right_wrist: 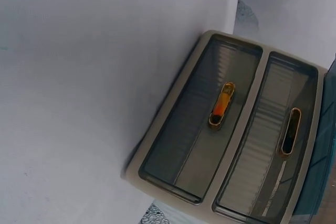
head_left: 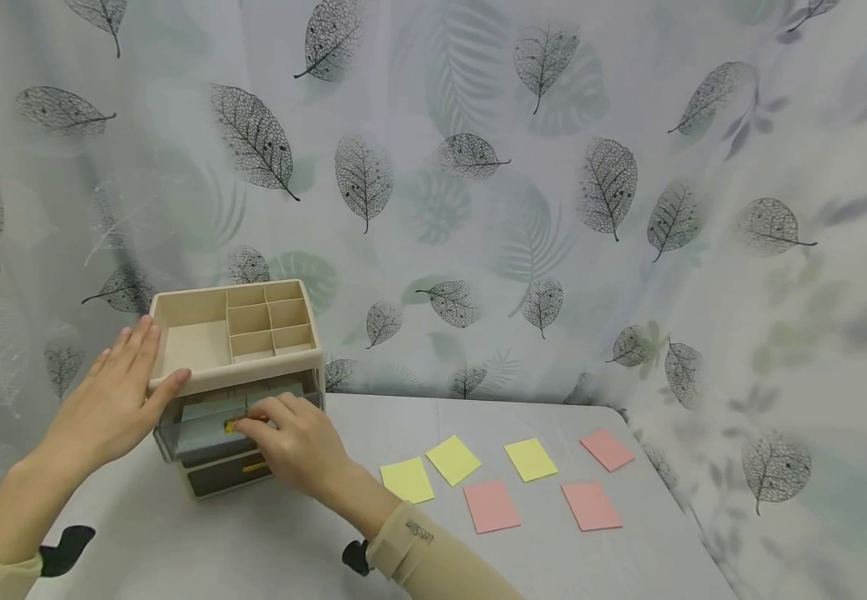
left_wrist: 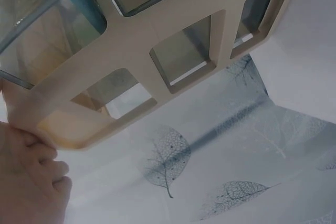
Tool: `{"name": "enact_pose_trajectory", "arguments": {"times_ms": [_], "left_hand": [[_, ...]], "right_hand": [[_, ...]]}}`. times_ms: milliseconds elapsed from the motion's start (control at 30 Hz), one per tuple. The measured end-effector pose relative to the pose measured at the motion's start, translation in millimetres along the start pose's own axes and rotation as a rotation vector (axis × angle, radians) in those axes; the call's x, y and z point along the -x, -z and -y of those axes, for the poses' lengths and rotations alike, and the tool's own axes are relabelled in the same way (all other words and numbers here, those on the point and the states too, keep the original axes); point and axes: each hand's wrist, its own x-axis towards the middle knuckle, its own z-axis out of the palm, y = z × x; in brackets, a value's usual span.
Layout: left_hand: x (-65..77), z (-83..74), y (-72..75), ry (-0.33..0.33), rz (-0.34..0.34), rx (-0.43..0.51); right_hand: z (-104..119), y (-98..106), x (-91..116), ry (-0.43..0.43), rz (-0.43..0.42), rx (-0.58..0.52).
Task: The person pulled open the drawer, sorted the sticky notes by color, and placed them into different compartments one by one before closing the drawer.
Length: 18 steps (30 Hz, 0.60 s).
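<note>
A beige desk organizer [head_left: 238,372] with clear, dark-tinted drawers stands at the left of the table. My left hand [head_left: 114,396] rests against its upper left edge, fingers fairly straight and thumb on the front rim. With thumb and fingertips, my right hand [head_left: 298,442] pinches the gold handle [head_left: 231,425] of the top drawer [head_left: 171,440], which sticks out from the frame. Grey-blue flat things [head_left: 212,408] show inside that drawer. In the right wrist view, the lower drawers [right_wrist: 205,145] sit flush, each with a gold-rimmed handle [right_wrist: 290,132].
Yellow sticky notes [head_left: 407,481] and pink sticky notes [head_left: 492,507] lie spread on the white table [head_left: 418,550], right of the organizer. A leaf-print curtain [head_left: 448,242] hangs behind the table and along its right side. Compartments [head_left: 249,319] divide the organizer's top.
</note>
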Motion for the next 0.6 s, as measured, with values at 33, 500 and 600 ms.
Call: {"name": "enact_pose_trajectory", "arguments": {"times_ms": [33,500,600], "left_hand": [[-0.2,0.0,-0.4,-0.001,0.0,0.0],[1.7,0.9,-3.2,0.005,-0.013,-0.011],[0.6,1.1,-3.0,0.005,-0.012,-0.019]], "right_hand": [[-1,-1,-1,-0.001,0.003,0.003],[-8,-17,-5,-0.031,0.033,0.022],[-10,-19,-7,-0.032,0.025,0.027]]}}
